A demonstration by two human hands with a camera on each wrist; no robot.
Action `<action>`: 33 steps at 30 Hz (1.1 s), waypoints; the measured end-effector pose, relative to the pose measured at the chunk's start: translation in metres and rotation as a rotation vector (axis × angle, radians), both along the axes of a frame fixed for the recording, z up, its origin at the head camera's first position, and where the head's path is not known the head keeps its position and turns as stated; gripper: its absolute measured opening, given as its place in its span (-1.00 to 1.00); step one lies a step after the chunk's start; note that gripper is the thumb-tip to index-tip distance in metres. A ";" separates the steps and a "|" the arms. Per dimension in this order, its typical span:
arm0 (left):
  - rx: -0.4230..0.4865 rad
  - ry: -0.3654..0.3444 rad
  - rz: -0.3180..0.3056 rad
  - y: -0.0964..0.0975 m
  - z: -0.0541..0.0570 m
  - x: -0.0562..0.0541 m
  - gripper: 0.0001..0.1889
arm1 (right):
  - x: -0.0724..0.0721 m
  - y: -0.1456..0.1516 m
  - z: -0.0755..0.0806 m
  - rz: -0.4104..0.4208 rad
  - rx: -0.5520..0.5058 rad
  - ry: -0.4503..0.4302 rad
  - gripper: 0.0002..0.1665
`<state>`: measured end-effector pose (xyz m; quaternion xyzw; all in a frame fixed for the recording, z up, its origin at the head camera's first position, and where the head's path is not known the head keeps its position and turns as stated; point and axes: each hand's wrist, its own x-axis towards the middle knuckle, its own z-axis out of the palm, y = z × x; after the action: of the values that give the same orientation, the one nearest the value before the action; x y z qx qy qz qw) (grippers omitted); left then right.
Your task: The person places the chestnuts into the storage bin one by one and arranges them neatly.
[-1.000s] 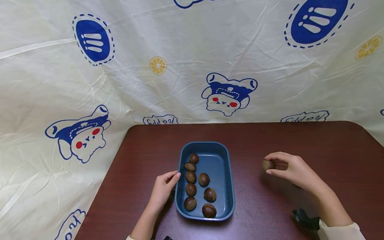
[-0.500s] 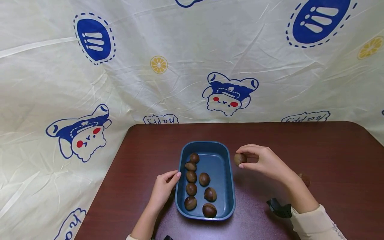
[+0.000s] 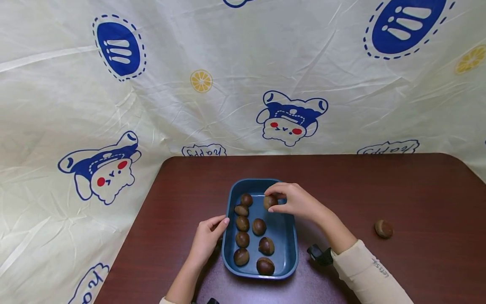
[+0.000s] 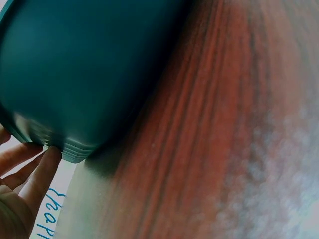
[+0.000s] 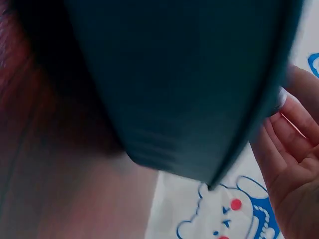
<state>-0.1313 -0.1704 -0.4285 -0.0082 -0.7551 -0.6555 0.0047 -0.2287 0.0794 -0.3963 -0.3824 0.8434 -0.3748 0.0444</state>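
A blue rectangular tray point(image 3: 282, 253) stands on the table, with several brown chestnuts in a column along its left side. Three more, among them the nearest chestnut point(image 3: 265, 266), form a shorter column to their right. My right hand point(image 3: 296, 202) pinches another chestnut point(image 3: 270, 202) between thumb and fingers, over the tray's far right part. My left hand point(image 3: 206, 238) holds the tray's left rim; in the left wrist view its thumb and fingertips touch the outer wall point(image 4: 84, 99). The right wrist view shows my fingers partly behind the tray wall point(image 5: 184, 99), with the held chestnut mostly hidden.
One loose chestnut point(image 3: 384, 229) lies on the brown table point(image 3: 425, 194) to the right, beyond my right forearm. Behind the table's far edge hangs a pale cloth point(image 3: 228, 118) printed with cartoon figures.
My right hand has carried the chestnut leftward from the right of the table to above the tray. The loose chestnut has come into full view. The left hand stays on the rim.
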 end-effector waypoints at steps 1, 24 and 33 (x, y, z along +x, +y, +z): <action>0.000 0.001 0.001 0.000 0.000 0.000 -0.70 | -0.001 -0.004 -0.001 0.010 0.012 0.004 -0.58; -0.020 0.006 0.009 0.001 0.000 0.000 -0.71 | -0.019 -0.045 -0.028 0.010 0.257 -0.072 -0.63; -0.025 0.007 0.007 0.001 0.001 -0.001 -0.71 | -0.017 -0.049 -0.030 0.028 0.313 -0.073 -0.65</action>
<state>-0.1318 -0.1697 -0.4276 -0.0078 -0.7632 -0.6460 0.0093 -0.2462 0.0305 -0.4258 -0.3685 0.8840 -0.2518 0.1392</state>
